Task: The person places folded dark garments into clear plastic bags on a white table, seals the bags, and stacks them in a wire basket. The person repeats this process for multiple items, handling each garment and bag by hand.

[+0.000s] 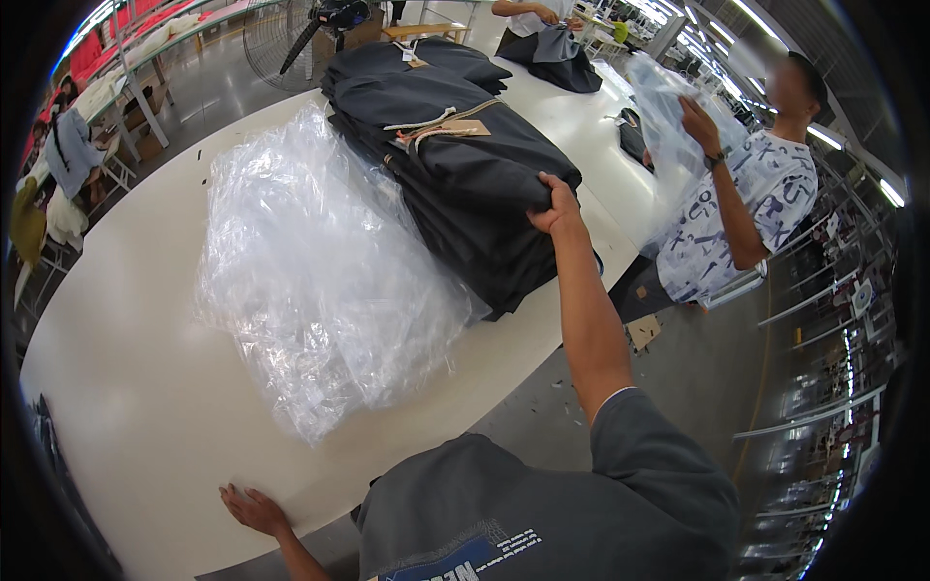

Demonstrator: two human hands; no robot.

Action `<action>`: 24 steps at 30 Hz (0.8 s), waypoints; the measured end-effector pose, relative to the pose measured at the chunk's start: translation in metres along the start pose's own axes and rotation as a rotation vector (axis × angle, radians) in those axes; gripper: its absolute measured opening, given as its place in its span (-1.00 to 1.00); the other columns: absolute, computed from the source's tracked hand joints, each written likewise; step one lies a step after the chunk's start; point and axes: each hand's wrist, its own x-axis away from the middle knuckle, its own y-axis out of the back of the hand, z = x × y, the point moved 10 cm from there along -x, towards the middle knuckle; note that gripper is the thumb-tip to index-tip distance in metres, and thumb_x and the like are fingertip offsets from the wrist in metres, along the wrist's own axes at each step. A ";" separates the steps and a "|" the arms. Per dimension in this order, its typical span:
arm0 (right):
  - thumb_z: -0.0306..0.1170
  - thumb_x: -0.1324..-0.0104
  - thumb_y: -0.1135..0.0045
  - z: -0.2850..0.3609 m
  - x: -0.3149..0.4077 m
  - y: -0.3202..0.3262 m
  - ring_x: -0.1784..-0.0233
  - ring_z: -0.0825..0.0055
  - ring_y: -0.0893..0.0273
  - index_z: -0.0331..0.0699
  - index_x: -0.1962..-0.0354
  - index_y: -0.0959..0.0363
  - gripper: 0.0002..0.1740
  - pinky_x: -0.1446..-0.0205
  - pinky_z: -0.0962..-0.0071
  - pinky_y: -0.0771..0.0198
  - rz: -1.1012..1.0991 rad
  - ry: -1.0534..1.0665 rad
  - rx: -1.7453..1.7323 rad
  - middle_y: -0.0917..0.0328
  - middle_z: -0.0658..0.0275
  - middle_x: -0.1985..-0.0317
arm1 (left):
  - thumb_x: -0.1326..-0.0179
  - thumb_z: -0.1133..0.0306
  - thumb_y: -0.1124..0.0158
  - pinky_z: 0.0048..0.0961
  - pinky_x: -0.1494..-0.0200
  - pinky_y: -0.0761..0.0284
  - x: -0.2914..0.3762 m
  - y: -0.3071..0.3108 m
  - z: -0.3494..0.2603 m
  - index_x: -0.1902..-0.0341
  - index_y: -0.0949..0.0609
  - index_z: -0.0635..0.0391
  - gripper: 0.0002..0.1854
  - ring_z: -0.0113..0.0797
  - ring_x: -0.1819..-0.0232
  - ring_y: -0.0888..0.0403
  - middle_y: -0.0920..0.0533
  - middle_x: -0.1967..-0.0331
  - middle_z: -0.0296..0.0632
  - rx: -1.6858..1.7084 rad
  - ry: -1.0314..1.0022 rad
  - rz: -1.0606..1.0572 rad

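My right hand (558, 205) reaches forward and grips the near right edge of a black garment (490, 171) on top of a stack. Fingers and thumb close on the fabric. That garment carries cream drawcords (432, 125) and a brown card tag (465, 128). Beside the stack, on its left, lies a heap of clear plastic bags (327, 269), crumpled and shiny. My left hand (254, 510) rests palm down on the pale tabletop (145, 392) near its front edge, fingers slightly apart and holding nothing.
At the right a co-worker (755, 189) holds up a clear plastic bag (683, 109). Another person's hands (556, 18) handle dark cloth (552, 62) at the table's far end. Beyond the table stands a large fan (305, 36). Scraps litter the floor on the right.
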 end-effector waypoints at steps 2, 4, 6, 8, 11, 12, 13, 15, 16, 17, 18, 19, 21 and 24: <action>-0.43 -0.38 -0.19 0.011 -0.008 -0.011 0.05 0.14 -0.69 -0.32 -0.01 -0.43 -0.72 -0.06 0.10 -0.71 0.110 0.022 -0.115 -0.64 0.08 0.04 | -0.46 0.35 -0.05 -0.07 -0.48 -0.25 0.000 -0.003 -0.001 -0.33 -0.46 0.21 -0.58 0.02 -0.48 -0.34 -0.43 -0.44 -0.01 0.017 -0.001 -0.005; -0.41 -0.39 -0.18 0.019 -0.010 -0.028 0.09 0.13 -0.70 -0.33 0.02 -0.43 -0.74 -0.03 0.12 -0.72 0.162 0.036 -0.146 -0.65 0.05 0.08 | -0.45 0.36 -0.06 -0.08 -0.49 -0.25 0.000 -0.004 0.002 -0.33 -0.46 0.21 -0.58 0.02 -0.49 -0.33 -0.43 -0.44 -0.02 -0.019 -0.009 0.000; -0.38 -0.40 -0.18 0.018 0.002 -0.047 0.15 0.13 -0.71 -0.35 0.06 -0.42 -0.75 0.04 0.17 -0.74 0.133 0.063 -0.141 -0.64 0.03 0.14 | -0.45 0.36 -0.08 -0.08 -0.49 -0.25 0.002 0.001 0.006 -0.33 -0.46 0.20 -0.58 0.01 -0.49 -0.33 -0.43 -0.44 -0.02 -0.036 0.007 0.007; -0.38 -0.40 -0.18 0.025 0.003 -0.045 0.15 0.13 -0.70 -0.34 0.05 -0.42 -0.74 0.03 0.16 -0.74 0.103 0.063 -0.107 -0.63 0.03 0.14 | -0.44 0.36 -0.09 -0.08 -0.49 -0.25 0.000 0.003 0.002 -0.33 -0.46 0.20 -0.58 0.01 -0.49 -0.33 -0.43 -0.44 -0.02 -0.013 0.032 0.026; -0.29 -0.39 -0.20 0.026 0.002 -0.037 0.12 0.14 -0.68 -0.31 0.04 -0.43 -0.68 0.02 0.12 -0.70 0.079 0.051 -0.059 -0.61 0.07 0.13 | -0.44 0.36 -0.10 -0.07 -0.49 -0.25 0.000 0.003 0.000 -0.33 -0.46 0.21 -0.57 0.01 -0.49 -0.33 -0.43 -0.44 -0.02 -0.019 0.015 0.007; -0.25 -0.38 -0.20 0.023 0.000 -0.031 0.11 0.13 -0.67 -0.30 0.04 -0.43 -0.67 0.02 0.11 -0.69 0.072 0.041 -0.038 -0.61 0.08 0.12 | -0.44 0.36 -0.09 -0.08 -0.49 -0.25 -0.001 0.001 0.000 -0.32 -0.46 0.22 -0.57 0.02 -0.49 -0.32 -0.43 -0.44 -0.02 -0.018 0.013 0.010; -0.22 -0.38 -0.21 0.023 -0.005 -0.019 0.10 0.13 -0.67 -0.28 0.04 -0.43 -0.65 0.02 0.10 -0.68 0.061 0.035 -0.017 -0.61 0.09 0.11 | -0.44 0.36 -0.09 -0.08 -0.49 -0.25 -0.001 -0.001 0.000 -0.32 -0.46 0.22 -0.57 0.02 -0.49 -0.32 -0.43 -0.44 -0.01 -0.014 0.005 0.015; -0.15 -0.34 -0.22 0.016 -0.012 -0.001 0.06 0.13 -0.67 -0.22 0.00 -0.47 -0.60 0.00 0.05 -0.66 0.038 0.017 0.039 -0.62 0.10 0.07 | -0.44 0.37 -0.09 -0.08 -0.50 -0.24 -0.002 -0.003 0.001 -0.33 -0.45 0.23 -0.57 0.03 -0.49 -0.32 -0.42 -0.44 0.00 -0.009 -0.006 0.023; -0.15 -0.33 -0.23 0.012 -0.011 0.002 0.04 0.14 -0.67 -0.22 -0.01 -0.47 -0.58 -0.01 0.04 -0.66 0.034 0.023 0.067 -0.63 0.10 0.06 | -0.44 0.37 -0.08 -0.08 -0.50 -0.23 -0.002 -0.001 0.001 -0.33 -0.45 0.23 -0.57 0.03 -0.50 -0.31 -0.42 -0.44 0.02 -0.006 -0.008 0.021; -0.15 -0.32 -0.24 0.009 -0.011 0.006 0.03 0.15 -0.67 -0.22 -0.03 -0.48 -0.57 -0.02 0.03 -0.65 0.029 0.030 0.094 -0.64 0.10 0.04 | -0.44 0.38 -0.08 -0.08 -0.51 -0.22 -0.002 0.001 0.002 -0.34 -0.45 0.23 -0.56 0.03 -0.50 -0.30 -0.41 -0.44 0.03 -0.002 -0.012 0.020; -0.14 -0.28 -0.27 0.010 -0.013 0.018 -0.01 0.16 -0.67 -0.27 -0.07 -0.50 -0.50 -0.08 -0.01 -0.64 -0.040 0.024 0.129 -0.65 0.12 -0.03 | -0.44 0.37 -0.08 -0.08 -0.51 -0.23 -0.002 0.001 0.000 -0.33 -0.45 0.24 -0.56 0.04 -0.50 -0.30 -0.41 -0.44 0.05 -0.003 -0.011 0.029; -0.14 -0.28 -0.28 0.008 -0.009 0.020 -0.02 0.15 -0.67 -0.28 -0.07 -0.50 -0.49 -0.11 -0.01 -0.63 -0.062 0.025 0.165 -0.66 0.13 -0.04 | -0.44 0.37 -0.08 -0.08 -0.51 -0.23 -0.003 0.003 0.000 -0.33 -0.46 0.25 -0.56 0.05 -0.50 -0.31 -0.42 -0.44 0.06 -0.007 -0.008 0.032; -0.13 -0.27 -0.29 0.004 0.002 0.024 -0.02 0.15 -0.67 -0.30 -0.08 -0.50 -0.46 -0.15 -0.01 -0.62 -0.103 0.036 0.237 -0.66 0.15 -0.07 | -0.44 0.34 -0.08 -0.07 -0.49 -0.25 -0.002 0.005 0.007 -0.32 -0.48 0.29 -0.56 0.09 -0.48 -0.33 -0.44 -0.41 0.12 0.023 -0.090 -0.020; -0.01 -0.26 -0.34 0.009 -0.026 0.013 -0.04 0.21 -0.67 -0.24 -0.09 -0.53 -0.41 -0.17 0.05 -0.60 0.044 0.067 0.104 -0.67 0.19 -0.07 | -0.43 0.21 -0.10 -0.06 -0.45 -0.31 0.002 -0.001 0.008 -0.36 -0.46 0.30 -0.46 0.09 -0.43 -0.38 -0.46 -0.39 0.12 -0.093 -0.080 -0.019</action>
